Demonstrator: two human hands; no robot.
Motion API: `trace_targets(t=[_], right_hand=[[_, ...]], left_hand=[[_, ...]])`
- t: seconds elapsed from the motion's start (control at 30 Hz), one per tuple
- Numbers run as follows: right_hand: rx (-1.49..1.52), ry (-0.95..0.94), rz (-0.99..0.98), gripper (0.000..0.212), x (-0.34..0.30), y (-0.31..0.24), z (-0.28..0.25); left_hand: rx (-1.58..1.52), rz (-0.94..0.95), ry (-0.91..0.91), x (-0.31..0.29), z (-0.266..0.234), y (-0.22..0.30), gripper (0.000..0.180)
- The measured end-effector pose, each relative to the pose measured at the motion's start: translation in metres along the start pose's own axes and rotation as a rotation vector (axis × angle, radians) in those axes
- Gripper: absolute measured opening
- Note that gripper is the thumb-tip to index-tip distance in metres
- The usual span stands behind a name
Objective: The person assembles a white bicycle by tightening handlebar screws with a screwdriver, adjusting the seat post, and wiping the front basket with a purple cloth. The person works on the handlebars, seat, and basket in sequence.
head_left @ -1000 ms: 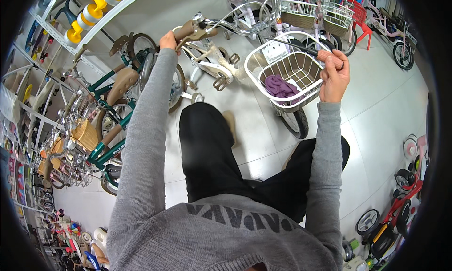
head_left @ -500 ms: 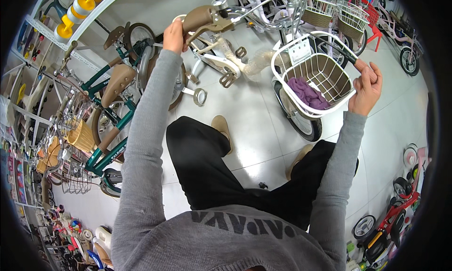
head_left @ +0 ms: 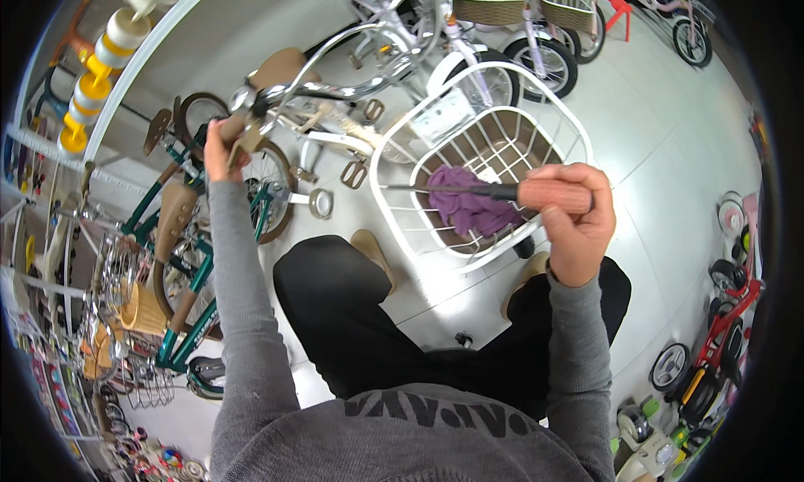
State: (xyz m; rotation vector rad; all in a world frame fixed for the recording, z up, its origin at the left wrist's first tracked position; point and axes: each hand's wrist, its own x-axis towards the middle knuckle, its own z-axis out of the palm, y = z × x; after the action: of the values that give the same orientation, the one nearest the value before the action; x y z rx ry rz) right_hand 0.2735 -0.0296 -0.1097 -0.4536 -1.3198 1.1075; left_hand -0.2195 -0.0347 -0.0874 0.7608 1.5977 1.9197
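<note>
My left hand [head_left: 219, 154] is closed around the brown grip [head_left: 237, 128] at the left end of a bicycle's chrome handlebar [head_left: 335, 90]. In my right hand [head_left: 582, 231] is a screwdriver [head_left: 553, 195] with a reddish-brown handle and a thin dark shaft. The shaft points left across the white wire basket [head_left: 381, 180] on the front of the bicycle. A crumpled purple cloth [head_left: 469, 201] lies inside the basket. The front wheel is mostly hidden under the basket, and the handlebar's right end is not clearly visible.
Green bicycles [head_left: 193, 306] stand close on the left, by a wicker basket [head_left: 142, 308]. A small white-rimmed wheel [head_left: 321, 203] juts out near my left foot. More bicycles with baskets [head_left: 569, 3] line the back. A red ride-on toy [head_left: 727, 319] stands at the right.
The handlebar has turned, with my left hand moving left and nearer and the basket swinging left and nearer. My right hand has moved left and down, bringing the screwdriver level across the basket.
</note>
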Motion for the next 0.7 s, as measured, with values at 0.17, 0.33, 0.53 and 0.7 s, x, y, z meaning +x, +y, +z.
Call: trace_targets(t=[0.17, 0.33, 0.53, 0.7], right_hand=[[0.005, -0.093, -0.043, 0.037, 0.007, 0.01, -0.014], [-0.1, -0.018, -0.007, 0.038, 0.03, 0.015, -0.022], [-0.134, 0.243, -0.095, 0.033, 0.084, 0.036, -0.044], [-0.105, 0.283, -0.127, 0.033, 0.121, 0.056, -0.073]], left_hand=[[-0.01, 0.09, -0.015, 0.007, 0.004, -0.007, 0.031], [0.024, 0.089, 0.056, 0.016, 0.023, 0.0, 0.036], [0.149, 0.188, 0.088, 0.009, 0.066, 0.016, 0.043], [0.376, 0.279, 0.109, -0.038, 0.074, 0.042, 0.048]])
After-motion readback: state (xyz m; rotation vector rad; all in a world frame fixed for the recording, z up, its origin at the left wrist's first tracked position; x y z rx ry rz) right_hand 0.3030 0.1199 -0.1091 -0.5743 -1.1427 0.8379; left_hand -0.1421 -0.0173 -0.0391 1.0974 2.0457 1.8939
